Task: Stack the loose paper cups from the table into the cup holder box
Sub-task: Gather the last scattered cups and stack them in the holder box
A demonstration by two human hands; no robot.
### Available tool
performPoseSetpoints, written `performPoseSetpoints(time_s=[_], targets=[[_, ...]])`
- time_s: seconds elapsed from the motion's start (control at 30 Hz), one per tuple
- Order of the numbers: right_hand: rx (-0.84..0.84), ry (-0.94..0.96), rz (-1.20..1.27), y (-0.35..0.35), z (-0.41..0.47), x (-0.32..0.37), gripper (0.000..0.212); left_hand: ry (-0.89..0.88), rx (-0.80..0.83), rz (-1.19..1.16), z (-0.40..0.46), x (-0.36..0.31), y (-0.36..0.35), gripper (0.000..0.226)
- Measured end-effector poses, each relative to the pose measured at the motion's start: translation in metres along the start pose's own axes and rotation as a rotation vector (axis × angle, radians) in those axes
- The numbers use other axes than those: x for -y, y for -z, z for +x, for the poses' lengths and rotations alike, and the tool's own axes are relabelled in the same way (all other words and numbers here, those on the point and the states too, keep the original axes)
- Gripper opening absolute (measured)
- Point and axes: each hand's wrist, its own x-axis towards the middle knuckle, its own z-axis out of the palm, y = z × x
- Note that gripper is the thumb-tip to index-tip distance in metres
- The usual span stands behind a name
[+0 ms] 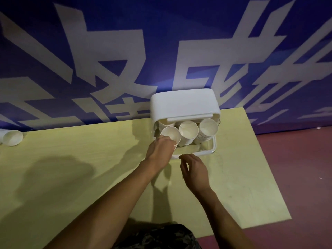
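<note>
A white cup holder box (183,103) stands at the table's far edge against the wall, its front open. Inside it, stacks of white paper cups lean forward with their mouths showing: one in the middle (188,130), one on the right (208,128), and one at the back left (164,124), partly hidden. My left hand (160,150) grips a white paper cup (170,135) at the box's left opening. My right hand (195,168) hovers just in front of the box with loosely curled fingers and holds nothing.
A loose paper cup (13,137) lies on its side at the far left of the pale yellow table (71,177). A blue banner wall (161,42) rises right behind the table. The table's right edge drops to a reddish floor (296,168).
</note>
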Motion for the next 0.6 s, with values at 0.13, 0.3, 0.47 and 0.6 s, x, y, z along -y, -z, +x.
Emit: performPoseSetpoints(time_s=[0.13, 0.3, 0.47, 0.6], targets=[[-0.002, 0.008, -0.004, 0.003, -0.002, 0.009, 0.015, 0.055, 0.081, -0.006, -0.003, 0.013, -0.017, 0.026], [-0.009, 0.042, -0.02, 0.0, 0.003, 0.027, 0.016, -0.001, -0.009, -0.117, -0.016, 0.021, -0.004, 0.031], [0.037, 0.152, -0.063, -0.022, 0.016, 0.071, 0.014, 0.125, -0.146, -0.144, -0.061, 0.064, 0.033, 0.028], [0.145, 0.229, -0.056, -0.061, 0.021, 0.12, 0.02, 0.277, -0.201, -0.151, -0.116, 0.133, 0.056, 0.032]])
